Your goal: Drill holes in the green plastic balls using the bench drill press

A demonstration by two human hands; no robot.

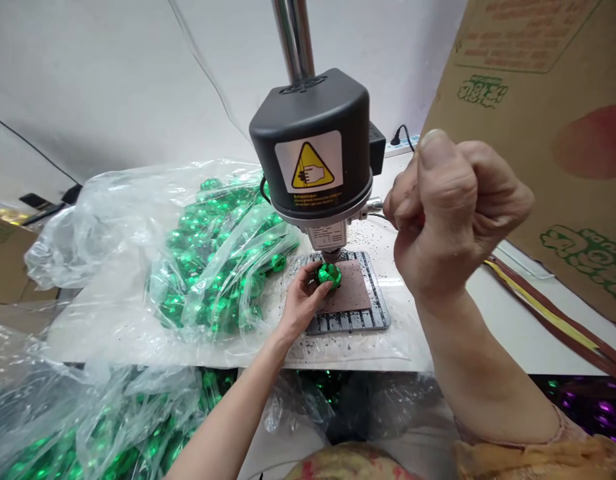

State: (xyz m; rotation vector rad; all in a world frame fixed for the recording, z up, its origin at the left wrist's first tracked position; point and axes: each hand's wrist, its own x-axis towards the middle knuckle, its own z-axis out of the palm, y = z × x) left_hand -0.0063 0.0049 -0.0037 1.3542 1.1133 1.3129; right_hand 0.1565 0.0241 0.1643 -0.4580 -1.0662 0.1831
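A shiny green faceted ball [329, 275] is pinched between the thumb and fingers of my left hand [304, 293]. It sits right beneath the chuck [332, 255] of a small bench drill press [311, 147]; whether a bit touches it cannot be made out. Under the ball lies a brownish pad [355, 287] on the slotted grey base plate [381, 313]. My right hand [451, 207] is raised at the machine's right side, its fingers closed around the feed lever [375, 205]. Most of that lever is hidden behind the hand.
A clear plastic bag [113, 220] full of green balls [208, 233] lies left of the machine. Dark shavings dot the white table [413, 333]. Cardboard boxes [538, 133] stand at the right, beside brown and yellow strips [553, 313]. More bagged green balls [133, 440] are below the front edge.
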